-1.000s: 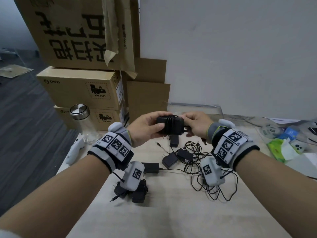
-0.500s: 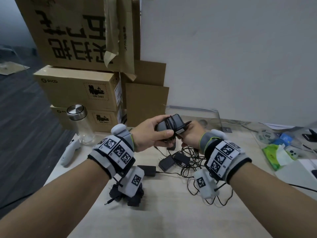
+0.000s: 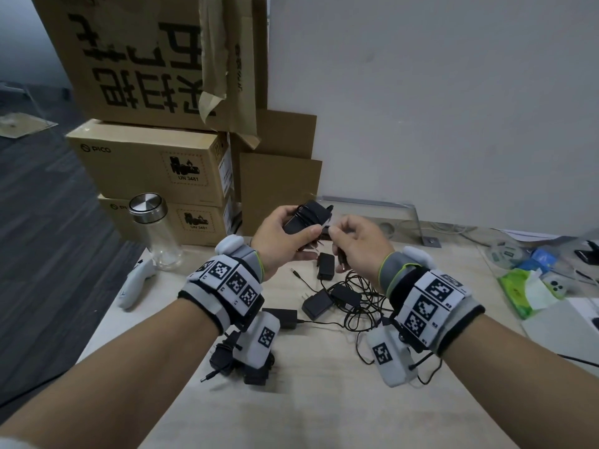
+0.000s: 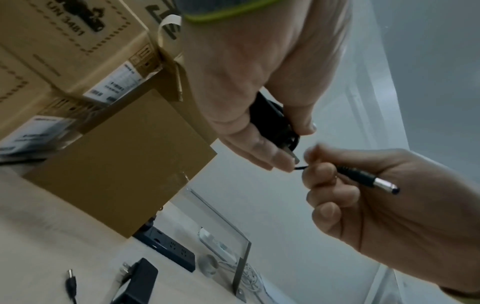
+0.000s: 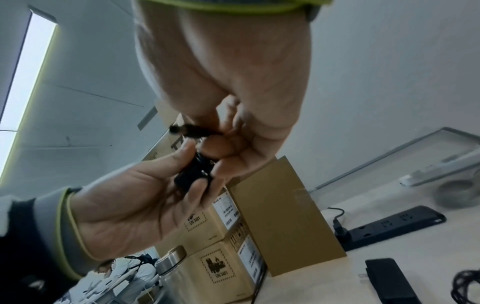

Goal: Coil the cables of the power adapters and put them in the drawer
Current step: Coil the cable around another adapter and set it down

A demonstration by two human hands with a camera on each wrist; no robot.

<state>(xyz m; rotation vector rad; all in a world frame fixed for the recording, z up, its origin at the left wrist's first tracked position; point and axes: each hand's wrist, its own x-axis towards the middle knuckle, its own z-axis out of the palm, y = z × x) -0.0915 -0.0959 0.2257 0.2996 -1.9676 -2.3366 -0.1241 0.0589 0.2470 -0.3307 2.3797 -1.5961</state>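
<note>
My left hand (image 3: 285, 244) grips a black power adapter (image 3: 306, 217) with its cable wound around the body, held above the table. My right hand (image 3: 353, 244) pinches the free end of that cable just right of the adapter, and the barrel plug (image 4: 369, 181) sticks out past its curled fingers. In the right wrist view the plug (image 5: 189, 131) and the adapter (image 5: 192, 176) lie between both hands. Several more black adapters (image 3: 317, 303) with tangled cables (image 3: 363, 306) lie on the table below the hands. A coiled adapter (image 3: 233, 358) lies under my left wrist. No drawer is in view.
Stacked cardboard boxes (image 3: 152, 163) stand at the back left. A glass bottle with a steel lid (image 3: 155, 231) and a white controller (image 3: 133, 283) sit at the left table edge. A black power strip (image 5: 389, 226) lies by the wall. Tissues and small items (image 3: 531, 286) crowd the right.
The adapter has tilted upright in my left hand. My right hand has drawn the cable end out to the right, and the plug now shows below its fingers.
</note>
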